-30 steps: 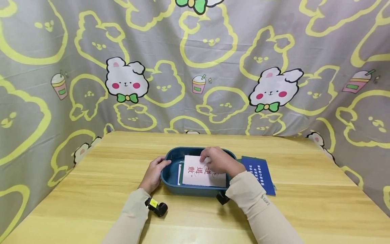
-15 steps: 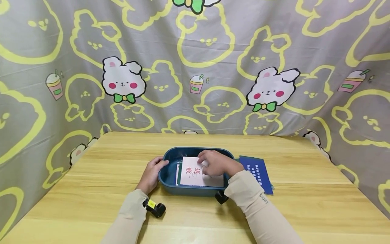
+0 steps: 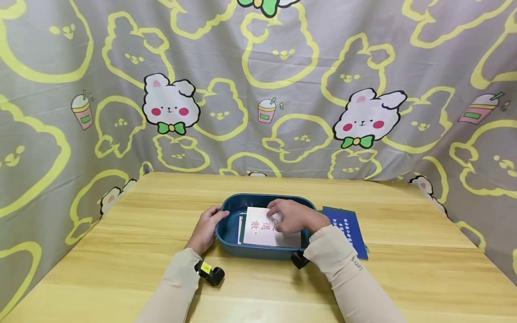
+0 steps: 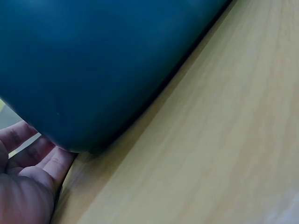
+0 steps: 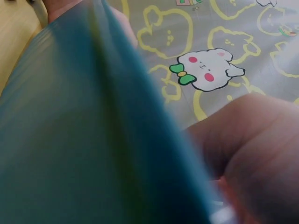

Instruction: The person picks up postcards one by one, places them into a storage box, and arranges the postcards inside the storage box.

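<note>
A dark blue oval basin (image 3: 258, 254) stands on the table. My left hand (image 3: 205, 231) holds its left end, thumb over the rim and fingers against the outside wall. In the left wrist view those fingers (image 4: 41, 158) touch the basin near its base. A pale card (image 3: 258, 235) with red Chinese characters lies on top of a stack inside; edges of a green card and a blue one show beneath. My right hand (image 3: 296, 217) reaches over the right rim, fingertips resting on the pale card. In the right wrist view the blurred basin wall (image 5: 117, 116) hides most fingertips.
Blue card (image 3: 351, 233) with white characters lies right of the basin, over a green one, partly behind the right forearm. A curtain (image 3: 226, 67) with cartoon bears hangs behind the wooden table (image 3: 404, 251). Black cameras (image 3: 212, 273) sit on both wrists.
My right hand has lowered slightly over the pale card and covers more of its characters. The left hand keeps its place on the basin. The head view has shifted a little.
</note>
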`<action>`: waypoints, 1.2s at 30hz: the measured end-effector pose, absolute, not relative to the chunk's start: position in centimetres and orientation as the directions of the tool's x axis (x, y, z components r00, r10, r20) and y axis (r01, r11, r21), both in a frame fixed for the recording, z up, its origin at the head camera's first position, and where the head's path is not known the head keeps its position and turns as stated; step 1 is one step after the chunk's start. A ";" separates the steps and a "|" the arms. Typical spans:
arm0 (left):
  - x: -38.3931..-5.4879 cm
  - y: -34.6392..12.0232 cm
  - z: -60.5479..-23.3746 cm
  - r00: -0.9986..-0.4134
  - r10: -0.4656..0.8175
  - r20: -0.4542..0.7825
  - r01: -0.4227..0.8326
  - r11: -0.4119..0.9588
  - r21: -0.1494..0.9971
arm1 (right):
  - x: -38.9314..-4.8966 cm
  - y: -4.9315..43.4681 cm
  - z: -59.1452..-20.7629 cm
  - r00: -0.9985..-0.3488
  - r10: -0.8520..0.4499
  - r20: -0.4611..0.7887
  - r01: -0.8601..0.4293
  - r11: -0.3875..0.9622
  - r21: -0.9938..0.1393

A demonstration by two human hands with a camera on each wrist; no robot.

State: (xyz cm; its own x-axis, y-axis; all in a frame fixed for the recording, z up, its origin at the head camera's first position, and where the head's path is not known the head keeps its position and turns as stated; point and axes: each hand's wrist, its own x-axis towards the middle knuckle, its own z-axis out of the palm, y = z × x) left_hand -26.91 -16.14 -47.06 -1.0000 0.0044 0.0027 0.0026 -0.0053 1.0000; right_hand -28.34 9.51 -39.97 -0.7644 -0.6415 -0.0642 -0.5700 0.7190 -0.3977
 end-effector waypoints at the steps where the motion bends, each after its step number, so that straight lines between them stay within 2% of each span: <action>1: -26.9 -16.1 -47.1 -1.000 0.005 0.004 0.004 -0.006 1.000 | -28.3 9.6 -40.0 -0.764 -0.642 -0.063 -0.570 0.718 -0.399; 12: -26.9 -16.1 -47.1 -1.000 0.002 -0.003 -0.003 -0.006 1.000 | -28.3 9.8 -40.0 -0.737 -0.664 -0.124 -0.580 0.717 -0.387; 16: -27.0 -16.0 -47.1 -1.000 0.008 0.001 0.001 -0.007 1.000 | -28.4 10.0 -40.0 -0.764 -0.632 -0.133 -0.539 0.738 -0.407; 20: -27.1 -16.0 -47.2 -1.000 0.010 0.000 0.000 -0.001 1.000 | -28.6 10.4 -39.9 -0.800 -0.594 -0.083 -0.494 0.731 -0.471; 28: -27.2 -16.2 -47.4 -1.000 -0.004 -0.006 -0.006 0.010 1.000 | -28.9 11.9 -39.0 -0.809 -0.584 0.073 -0.524 0.658 -0.541; 36: -27.1 -16.3 -47.4 -1.000 -0.004 0.002 0.002 0.000 1.000 | -28.8 14.3 -38.3 -0.895 -0.393 0.213 -0.439 0.679 -0.589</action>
